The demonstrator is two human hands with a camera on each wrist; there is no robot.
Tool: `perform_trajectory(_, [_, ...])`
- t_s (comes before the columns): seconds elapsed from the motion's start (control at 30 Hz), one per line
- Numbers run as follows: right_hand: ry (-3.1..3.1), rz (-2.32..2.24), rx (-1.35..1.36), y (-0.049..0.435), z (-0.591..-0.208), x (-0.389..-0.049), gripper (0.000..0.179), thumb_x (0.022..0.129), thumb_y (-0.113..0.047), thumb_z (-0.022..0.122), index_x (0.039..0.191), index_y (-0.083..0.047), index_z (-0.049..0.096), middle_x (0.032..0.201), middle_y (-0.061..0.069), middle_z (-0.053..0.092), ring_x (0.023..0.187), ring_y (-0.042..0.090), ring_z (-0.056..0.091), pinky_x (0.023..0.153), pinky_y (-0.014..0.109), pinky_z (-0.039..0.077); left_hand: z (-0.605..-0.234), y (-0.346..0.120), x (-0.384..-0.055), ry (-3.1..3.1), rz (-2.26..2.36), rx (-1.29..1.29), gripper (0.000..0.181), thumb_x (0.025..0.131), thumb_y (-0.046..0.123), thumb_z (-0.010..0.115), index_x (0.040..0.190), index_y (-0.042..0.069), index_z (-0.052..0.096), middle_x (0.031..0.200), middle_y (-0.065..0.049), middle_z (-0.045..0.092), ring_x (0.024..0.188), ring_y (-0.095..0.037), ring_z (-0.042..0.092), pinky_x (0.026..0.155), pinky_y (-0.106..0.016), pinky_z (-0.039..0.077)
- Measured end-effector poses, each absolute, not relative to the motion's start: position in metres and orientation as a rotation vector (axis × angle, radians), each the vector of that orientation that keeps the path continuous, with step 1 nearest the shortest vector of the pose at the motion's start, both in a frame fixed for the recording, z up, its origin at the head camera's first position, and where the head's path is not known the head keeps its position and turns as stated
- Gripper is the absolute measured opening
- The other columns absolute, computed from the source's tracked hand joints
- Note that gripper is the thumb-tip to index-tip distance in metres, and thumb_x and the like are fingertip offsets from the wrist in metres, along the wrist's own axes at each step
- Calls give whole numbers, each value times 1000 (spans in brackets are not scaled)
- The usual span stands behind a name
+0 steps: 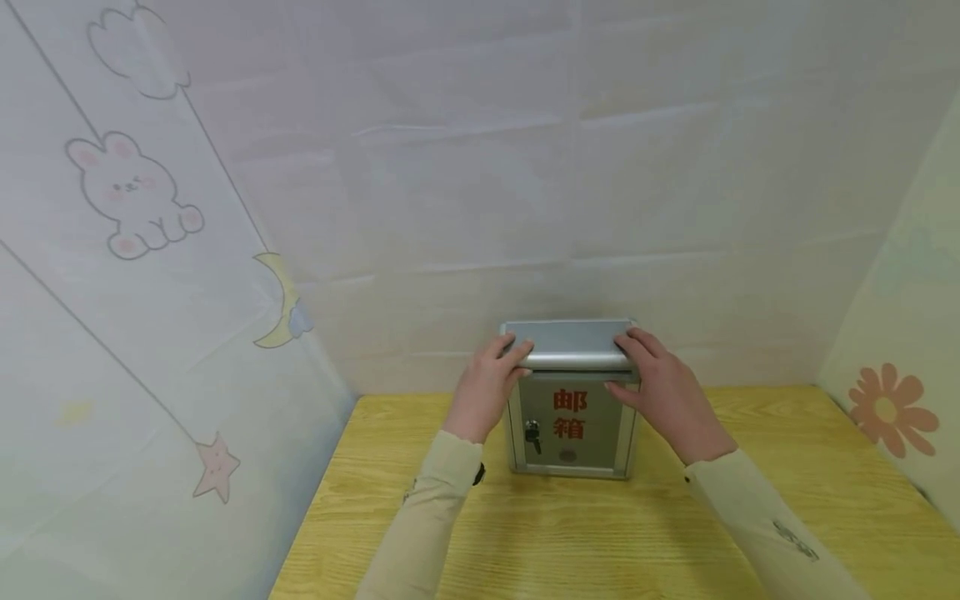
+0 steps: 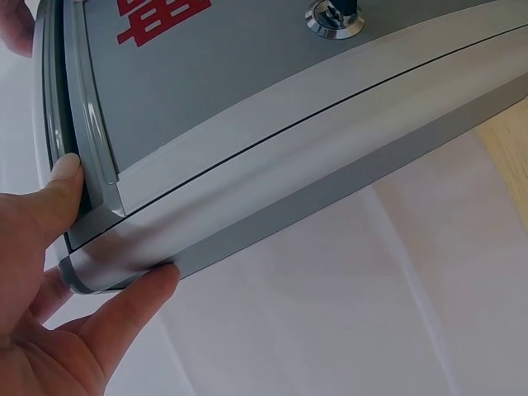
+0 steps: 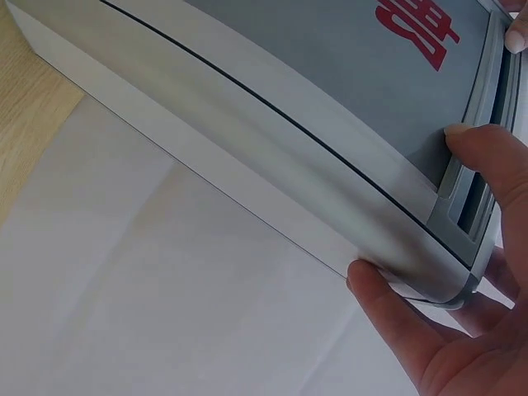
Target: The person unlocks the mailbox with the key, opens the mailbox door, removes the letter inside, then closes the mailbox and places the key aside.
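A grey metal mailbox [image 1: 577, 333] with red characters stands upright on the wooden table, its front facing me. A key [image 1: 536, 443] sits in the lock [image 1: 532, 427] at the left of its door. My left hand [image 1: 483, 387] grips the top left corner, thumb at the front slot and fingers over the top and side. At the opposite corner my right hand [image 1: 667, 396] grips likewise, its thumb on the front near the slot. The left wrist view shows the left thumb [image 2: 62, 194] at the slot's end; in the right wrist view the right thumb [image 3: 487, 153] presses the front edge.
The wooden table [image 1: 420, 517] reaches back to a wall covered in pale creased sheeting [image 1: 465, 208], close behind the mailbox. A side wall with a printed rabbit [image 1: 131, 196] rises at the left, and one with a printed flower [image 1: 892, 410] at the right.
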State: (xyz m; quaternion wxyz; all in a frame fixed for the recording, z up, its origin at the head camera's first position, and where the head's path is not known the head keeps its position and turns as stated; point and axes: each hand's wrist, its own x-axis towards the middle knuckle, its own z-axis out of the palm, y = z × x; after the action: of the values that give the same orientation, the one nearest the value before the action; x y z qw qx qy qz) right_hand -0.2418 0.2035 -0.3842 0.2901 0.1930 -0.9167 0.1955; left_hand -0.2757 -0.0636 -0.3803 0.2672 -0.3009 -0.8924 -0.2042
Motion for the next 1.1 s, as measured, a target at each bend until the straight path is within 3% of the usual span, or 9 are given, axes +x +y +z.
perform_trajectory(0.23, [-2424,508,523,206,-386,-230,70,72,-18,85,130,3,51,135,23,44,81,38,64,66,49,55,-382,-62,-263,-2400,-537,-806,43,91,26,64,134,20,59,137,-13,50,117,-30,54,91,-33,51])
perform_trajectory(0.8, [-2370,493,560,207,-385,-211,69,69,-16,87,127,1,53,132,22,47,85,36,64,61,45,56,-382,-64,-242,-2370,-485,-818,43,92,26,64,134,21,58,135,-13,51,116,-28,53,88,-34,53])
perform_trajectory(0.93, [-2392,509,544,206,-385,-210,70,71,-17,86,130,1,52,135,22,46,91,39,63,65,47,56,-382,-66,-241,-2370,-480,-830,43,92,27,65,134,21,58,135,-13,50,116,-29,53,87,-35,54])
perform_trajectory(1.1, [-2410,517,513,200,-386,-204,71,73,-21,84,132,3,52,139,26,43,119,49,46,93,58,44,-383,-69,-238,-2430,-484,-854,48,95,37,58,140,22,51,141,-12,42,122,-29,46,88,-39,52])
